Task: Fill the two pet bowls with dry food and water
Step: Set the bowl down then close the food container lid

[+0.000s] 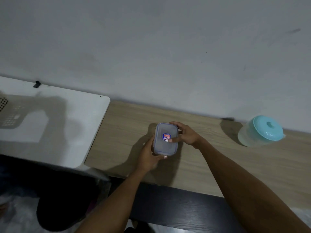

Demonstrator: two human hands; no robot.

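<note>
Dim, greyish light from the right (shadows fall leftward): the jug (260,132) and the box (165,138) cast soft dark patches on the desk (127,125). Everything looks slightly soft; straight edges bow, and the lower-left corner smears into black.

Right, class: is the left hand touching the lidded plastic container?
Touching. The head view shows the left hand gripping the near end of the container, no gap.

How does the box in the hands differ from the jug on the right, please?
The box is rectangular; the jug is round. The box's lid is clear with a sticker; the jug's is turquoise with a knob. The left hand and right hand grip the box; nothing touches the jug. Both are translucent, lids on.
</note>
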